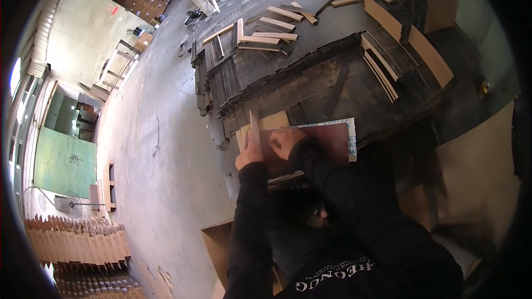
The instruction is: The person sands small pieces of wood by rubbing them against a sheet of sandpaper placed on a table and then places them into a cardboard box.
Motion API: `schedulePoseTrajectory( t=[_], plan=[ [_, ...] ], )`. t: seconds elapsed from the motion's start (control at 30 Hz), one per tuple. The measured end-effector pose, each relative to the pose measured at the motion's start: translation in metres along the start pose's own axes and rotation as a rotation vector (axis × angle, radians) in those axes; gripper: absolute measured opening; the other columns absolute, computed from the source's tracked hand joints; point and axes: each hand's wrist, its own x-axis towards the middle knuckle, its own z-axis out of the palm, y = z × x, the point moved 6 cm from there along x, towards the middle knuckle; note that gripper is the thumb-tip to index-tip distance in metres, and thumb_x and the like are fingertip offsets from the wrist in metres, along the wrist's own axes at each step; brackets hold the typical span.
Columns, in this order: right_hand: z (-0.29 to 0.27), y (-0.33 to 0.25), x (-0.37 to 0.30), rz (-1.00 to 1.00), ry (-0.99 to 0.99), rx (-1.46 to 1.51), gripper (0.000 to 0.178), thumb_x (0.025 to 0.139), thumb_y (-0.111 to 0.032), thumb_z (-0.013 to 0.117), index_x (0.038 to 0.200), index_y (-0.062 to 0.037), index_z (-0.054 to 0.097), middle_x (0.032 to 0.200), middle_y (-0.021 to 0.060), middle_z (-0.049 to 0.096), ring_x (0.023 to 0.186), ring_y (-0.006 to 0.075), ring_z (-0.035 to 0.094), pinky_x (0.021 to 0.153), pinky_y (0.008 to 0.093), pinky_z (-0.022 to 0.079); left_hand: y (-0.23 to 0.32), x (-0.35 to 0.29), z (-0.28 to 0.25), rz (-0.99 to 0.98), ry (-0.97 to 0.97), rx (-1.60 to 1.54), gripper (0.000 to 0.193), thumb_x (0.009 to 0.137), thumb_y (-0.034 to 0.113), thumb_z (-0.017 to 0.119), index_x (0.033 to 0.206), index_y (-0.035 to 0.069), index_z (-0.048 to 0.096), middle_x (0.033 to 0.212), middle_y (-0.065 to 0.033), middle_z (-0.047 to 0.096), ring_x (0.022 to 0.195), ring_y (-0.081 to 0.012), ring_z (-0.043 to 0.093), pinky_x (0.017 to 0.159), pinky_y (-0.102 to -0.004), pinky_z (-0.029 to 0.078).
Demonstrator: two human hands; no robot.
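head view: left hand (249, 156) pinches a thin wooden strip (254, 126) upright at the dark red sheet (321, 139) on the counter (354, 91); right hand (284, 142) presses flat, and should keep the sheet from sliding.

The left hand (249, 156) held a thin wooden strip (255, 127) upright at the left edge of a dark reddish sheet (327, 141). The right hand (284, 142) lay flat on this sheet, just beside the strip. Under the sheet was a light brown board (275, 120) on a dark worktable (310, 86). Farther away on the table, short wooden pieces (266, 36) lay scattered, and stacked boards (404, 44) stood at the right.
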Motion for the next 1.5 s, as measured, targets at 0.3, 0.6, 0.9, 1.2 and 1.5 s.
schedulePoseTrajectory(
  t=[0.3, 0.6, 0.9, 1.2, 1.5],
  plan=[
    [0.004, 0.009, -0.002, 0.003, 0.008, 0.004, 0.008, 0.070, -0.016, 0.060, 0.070, -0.0092, 0.056, 0.073, 0.0096, 0.058, 0.071, 0.0295, 0.056, 0.063, 0.0383, 0.046, -0.010, -0.059, 0.011, -0.026, -0.081, 0.020, 0.048, 0.085, 0.026, 0.044, 0.131, 0.014, 0.036, 0.074, -0.0145, 0.063, 0.060, -0.0337, 0.059, 0.052, -0.0446, 0.045],
    [-0.005, 0.010, 0.001, 0.018, -0.039, -0.029, 0.010, 0.071, -0.018, 0.059, 0.073, -0.0080, 0.056, 0.080, 0.0116, 0.060, 0.079, 0.0310, 0.057, 0.068, 0.0399, 0.045, 0.017, -0.019, -0.020, 0.254, 0.105, 0.141, 0.037, 0.080, 0.033, 0.055, 0.112, 0.014, 0.054, 0.071, -0.0092, 0.062, 0.053, -0.0298, 0.058, 0.046, -0.0406, 0.043],
    [-0.005, 0.000, 0.001, -0.002, 0.019, 0.017, 0.008, 0.070, -0.016, 0.060, 0.071, -0.0086, 0.057, 0.075, 0.0118, 0.060, 0.074, 0.0316, 0.057, 0.064, 0.0396, 0.046, 0.030, -0.040, -0.033, 0.136, 0.292, -0.058, 0.020, 0.072, 0.026, 0.062, 0.087, 0.012, 0.060, 0.082, -0.0108, 0.054, 0.072, -0.0300, 0.053, 0.057, -0.0409, 0.044],
    [-0.016, 0.010, -0.002, -0.015, 0.015, 0.021, 0.006, 0.068, -0.014, 0.059, 0.067, -0.0102, 0.055, 0.072, 0.0099, 0.058, 0.071, 0.0300, 0.057, 0.062, 0.0389, 0.045, 0.012, -0.060, -0.030, 0.091, 0.110, -0.155, 0.031, 0.070, 0.013, 0.060, 0.100, 0.012, 0.057, 0.085, -0.0122, 0.060, 0.077, -0.0318, 0.058, 0.062, -0.0439, 0.045],
    [0.012, -0.004, 0.013, -0.041, -0.119, 0.010, 0.009, 0.070, -0.014, 0.060, 0.076, -0.0085, 0.057, 0.077, 0.0129, 0.060, 0.074, 0.0309, 0.058, 0.063, 0.0386, 0.047, 0.004, 0.004, 0.003, 0.119, 0.131, 0.040, 0.019, 0.076, 0.022, 0.051, 0.090, 0.010, 0.055, 0.075, -0.0076, 0.057, 0.060, -0.0244, 0.056, 0.049, -0.0396, 0.041]
  ],
)
